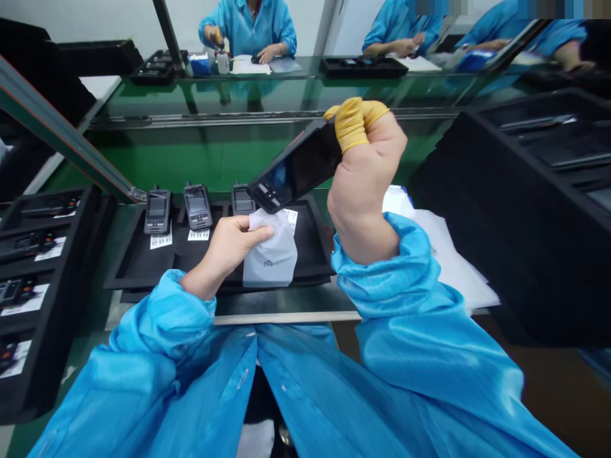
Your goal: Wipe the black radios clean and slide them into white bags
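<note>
The right grip (363, 178), with yellow finger covers (352, 121) on its fingers, is clamped on the upper end of a dark handheld device (296, 168). The device slants in the air above the tray's right part, screen toward the wearer, its keypad end lowest. The left grip (228, 247) pinches a white pouch (271, 257) between thumb and fingers near the top edge. The device's low end is right at the pouch's mouth; whether it touches or enters cannot be told.

Below, a black tray (312, 245) lies on the surface (286, 305), with three upright devices (197, 207) along its far side. The pouch's bottom edge overlaps the tray's front rim in view, and only a narrow strip of surface shows from there to the front edge.

Leftward, a slim gap separates the tray from the tall wall of a black tray stack (90, 280). On the right, white sheets (458, 261) lie past the forearm, bordered by a high black stack (477, 235). Behind the raised device, a gap reaches to the green panel (162, 156); a slanting metal post (81, 133) bounds the left.
</note>
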### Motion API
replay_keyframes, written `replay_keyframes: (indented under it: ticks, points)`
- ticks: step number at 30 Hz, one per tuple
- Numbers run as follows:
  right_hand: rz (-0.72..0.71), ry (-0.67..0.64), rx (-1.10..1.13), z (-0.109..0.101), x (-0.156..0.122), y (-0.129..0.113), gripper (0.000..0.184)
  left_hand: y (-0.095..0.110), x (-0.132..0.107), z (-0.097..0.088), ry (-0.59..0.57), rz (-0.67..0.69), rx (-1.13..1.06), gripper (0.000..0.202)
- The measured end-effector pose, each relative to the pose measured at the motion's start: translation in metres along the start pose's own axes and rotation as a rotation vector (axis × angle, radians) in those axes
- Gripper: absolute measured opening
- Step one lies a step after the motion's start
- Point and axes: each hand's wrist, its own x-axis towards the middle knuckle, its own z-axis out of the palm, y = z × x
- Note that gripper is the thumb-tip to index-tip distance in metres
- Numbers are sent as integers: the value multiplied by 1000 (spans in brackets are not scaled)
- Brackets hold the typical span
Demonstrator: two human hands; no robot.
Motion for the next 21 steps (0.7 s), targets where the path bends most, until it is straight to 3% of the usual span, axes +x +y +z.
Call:
replay_keyframes:
  ticks: [6, 11, 14, 21]
  points:
    - [-120, -23, 87, -9, 1, 12, 17, -1, -2, -6, -23, 33, 84, 32]
    - [-67, -10, 254, -4, 4, 12, 20, -8, 0, -3, -76, 84, 197, 27]
    - [-36, -26, 161, -3, 4, 14, 21, -11, 0, -2, -86, 100, 207, 28]
    - [-62, -72, 47, -16, 5, 32, 28, -11, -2, -6, 41, 86, 162, 44]
